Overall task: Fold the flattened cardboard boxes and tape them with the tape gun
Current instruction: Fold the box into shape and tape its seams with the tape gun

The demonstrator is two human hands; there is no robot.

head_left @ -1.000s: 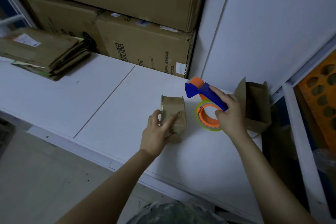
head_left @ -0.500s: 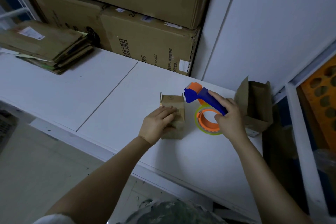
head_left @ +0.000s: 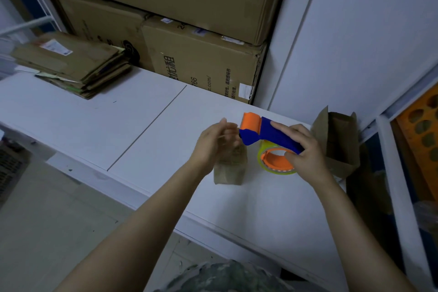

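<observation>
Left hand [head_left: 212, 143] is raised over the small cardboard box [head_left: 229, 169], forearm coming in from the lower left and palm turned toward the right. Its fingers [head_left: 227, 134] are motion-blurred, so I cannot tell whether they pinch anything or are loose. Right hand [head_left: 305, 149] is clamped round the blue handle of the tape gun [head_left: 258, 131], thumb on top, fingers curled under by the roll. The gun's orange head is just beside the left fingertips. The 2 hands are close but apart.

The small box stands on the desk [head_left: 142, 116] in its right half, toward the front edge. Its top is hidden by the left hand and blur, so the flap state is unreadable. I cannot tell if the tape roll [head_left: 276, 165] touches the desk. An open box [head_left: 341, 144] sits at the desk's right edge, partly behind the right hand. Flattened boxes [head_left: 71, 64] are stacked at the back left, and large cartons [head_left: 201, 64] along the back are cut off at the top.
</observation>
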